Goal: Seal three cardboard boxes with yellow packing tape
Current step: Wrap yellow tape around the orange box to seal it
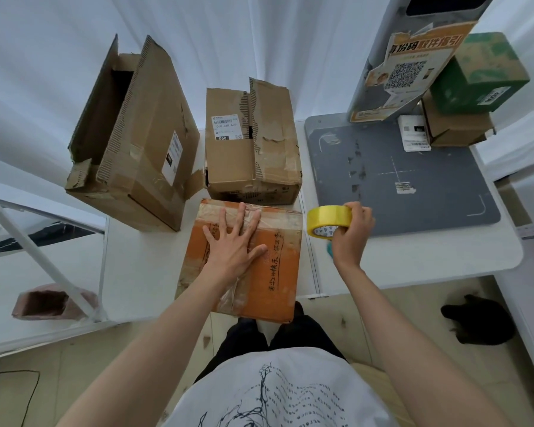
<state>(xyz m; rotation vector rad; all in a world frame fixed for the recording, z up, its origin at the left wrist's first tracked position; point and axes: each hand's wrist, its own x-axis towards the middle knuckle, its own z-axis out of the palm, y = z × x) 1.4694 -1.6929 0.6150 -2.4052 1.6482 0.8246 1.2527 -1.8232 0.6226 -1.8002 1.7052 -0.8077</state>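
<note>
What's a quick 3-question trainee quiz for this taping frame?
1. True or false: the left hand lies flat on the orange box.
2. Which hand grips the yellow tape roll? A left, B right, C neither.
3. Fill in: the tall box at far left has its top flaps ____.

Key: 1 true; 2 B, the right hand; 3 open.
</note>
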